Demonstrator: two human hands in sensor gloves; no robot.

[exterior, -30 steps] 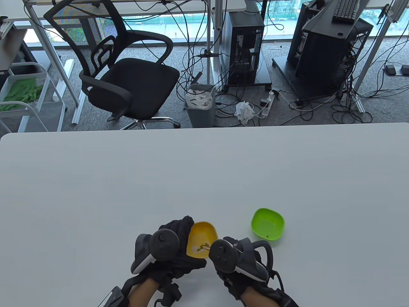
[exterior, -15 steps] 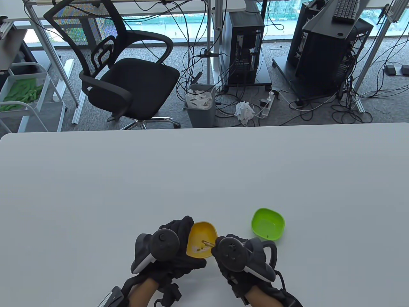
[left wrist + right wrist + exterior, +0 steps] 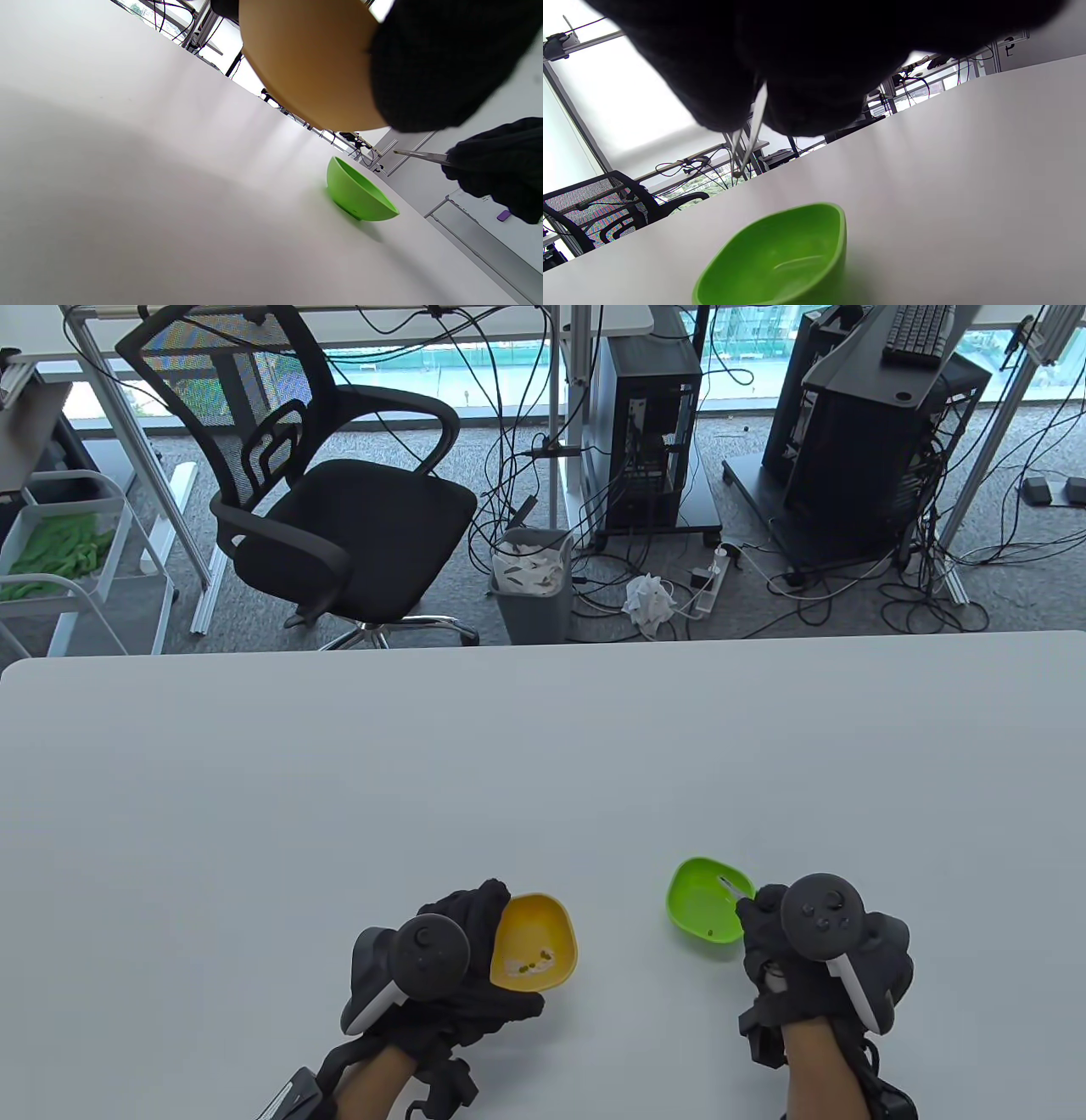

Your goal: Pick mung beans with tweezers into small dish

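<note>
Down at the lower middle of the table view, the left hand (image 3: 441, 976) grips the yellow dish (image 3: 534, 942), tilted and lifted off the tabletop (image 3: 543, 763), with a few mung beans (image 3: 533, 960) lying in it. To the right, the right hand (image 3: 814, 950) pinches the tweezers (image 3: 731, 887), whose tips reach over the near right rim of the green dish (image 3: 704, 903). Whether the tips hold a bean cannot be told. One dark bean (image 3: 711, 931) sits inside the green dish.
</note>
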